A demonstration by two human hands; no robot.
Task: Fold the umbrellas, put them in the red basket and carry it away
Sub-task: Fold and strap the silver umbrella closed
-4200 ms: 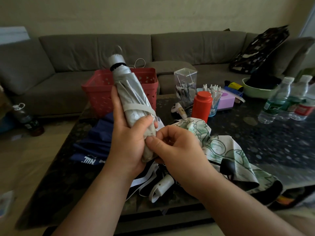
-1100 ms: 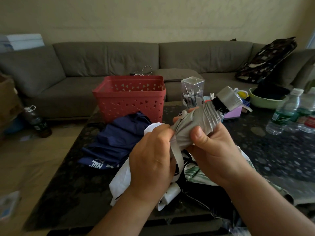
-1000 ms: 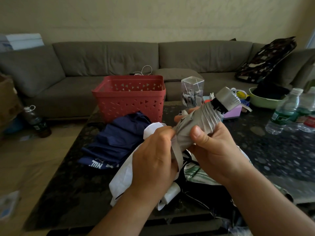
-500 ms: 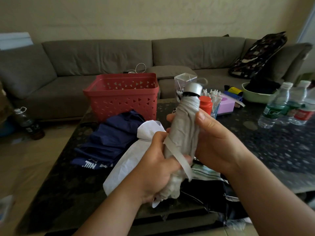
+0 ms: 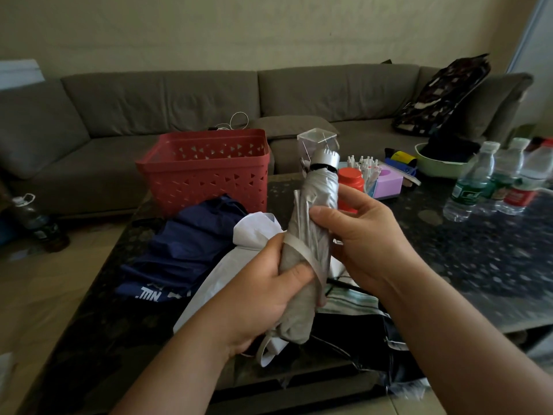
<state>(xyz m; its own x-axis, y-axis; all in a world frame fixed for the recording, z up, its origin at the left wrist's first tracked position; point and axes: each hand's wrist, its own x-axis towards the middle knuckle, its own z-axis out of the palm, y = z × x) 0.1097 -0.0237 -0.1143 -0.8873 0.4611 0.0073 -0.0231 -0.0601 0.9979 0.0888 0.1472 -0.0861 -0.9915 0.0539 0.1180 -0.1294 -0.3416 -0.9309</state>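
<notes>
I hold a folded silver umbrella nearly upright over the dark table, its silver cap at the top. My left hand grips its lower half, thumb across the strap. My right hand holds its middle from the right, thumb on the fabric. The red basket stands at the table's far left edge, and I see nothing inside it. A blue umbrella, a white one and a dark one lie unfolded under my hands.
A red-capped bottle, a clear box, a pink box, a green bowl and several water bottles stand at the back right. A grey sofa runs behind the table. A bottle stands on the floor at left.
The silver umbrella has swung from leaning right to nearly upright. My right hand slid up to its middle. My left hand keeps gripping the lower half, thumb on the strap.
</notes>
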